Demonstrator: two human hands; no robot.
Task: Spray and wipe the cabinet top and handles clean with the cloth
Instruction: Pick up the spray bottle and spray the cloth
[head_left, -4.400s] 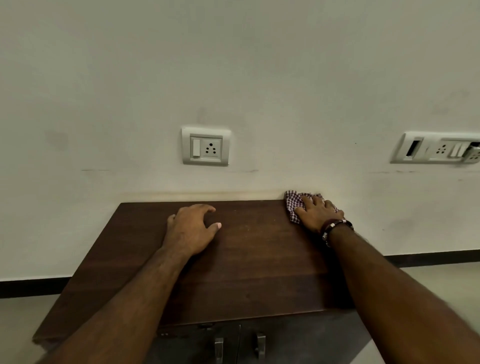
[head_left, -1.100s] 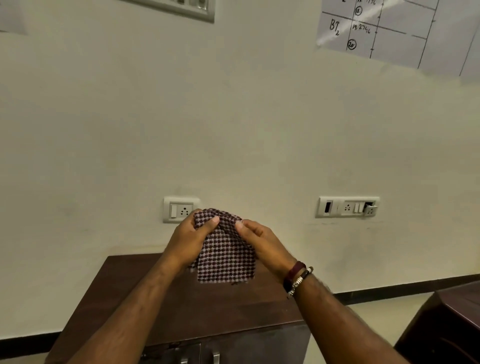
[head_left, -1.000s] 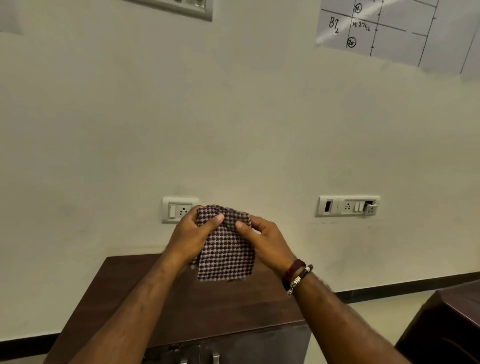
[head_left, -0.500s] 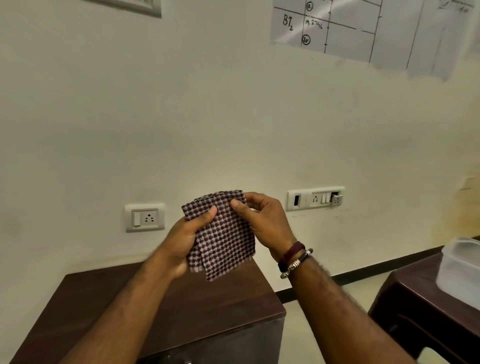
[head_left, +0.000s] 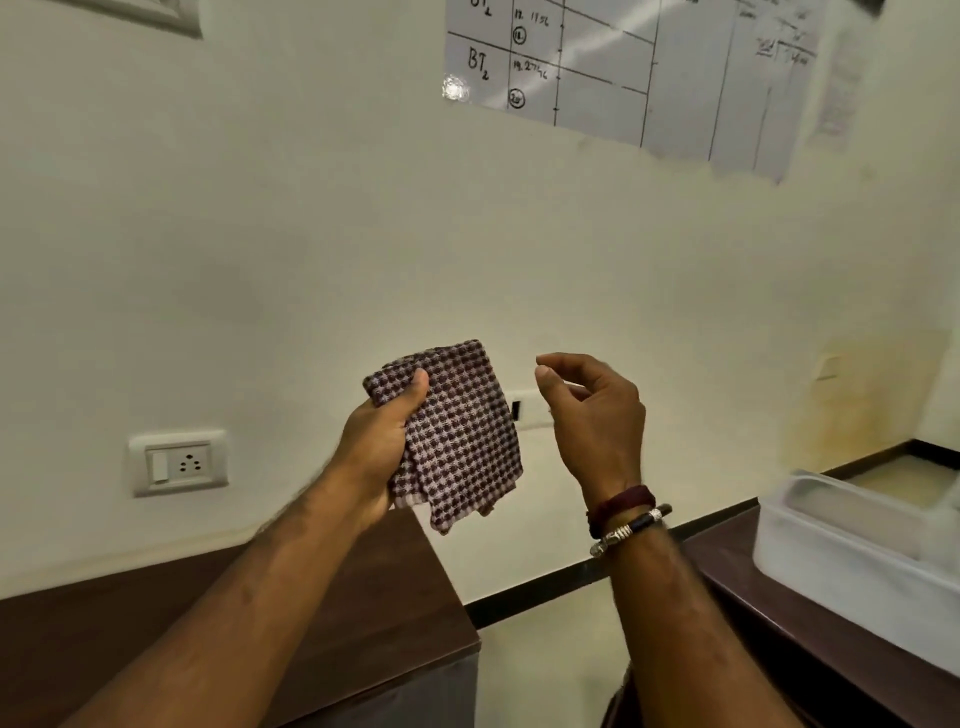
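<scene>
1. Because the maroon-and-white checked woven cloth (head_left: 457, 436) is folded into a thick pad and raised well above the dark brown wooden cabinet top (head_left: 218, 613), it looks readied for a fresh wiping face, not for contact with any surface.
2. Holding it is the left hand (head_left: 379, 441), its grip pressed together on the cloth: the thumb lies across the upper left corner and the fingers are hidden behind the fold, so the lower edge hangs free.
3. Just beside it, the right hand (head_left: 597, 415) is apart from the cloth, its grip loosely spread with curled fingers and nothing pinched; a maroon band and a black-and-silver bracelet (head_left: 628, 519) sit at the wrist. My judgement is that this hand is free to fetch something, perhaps a spray bottle, though none shows.
4. The cabinet top lies low at the left, bare in the part that shows; whether it is clean cannot be told, and the handles are out of view.
5. A second dark brown wooden desk (head_left: 810, 618) at the right carries a translucent white plastic tub (head_left: 852, 566).
6. Behind stands a cream painted wall (head_left: 311, 234) with a white switch-and-socket plate (head_left: 179, 462), a second white plate partly hidden behind the cloth, a hand-ruled paper chart (head_left: 623, 73) up high, and a yellowish stain near the right corner.
</scene>
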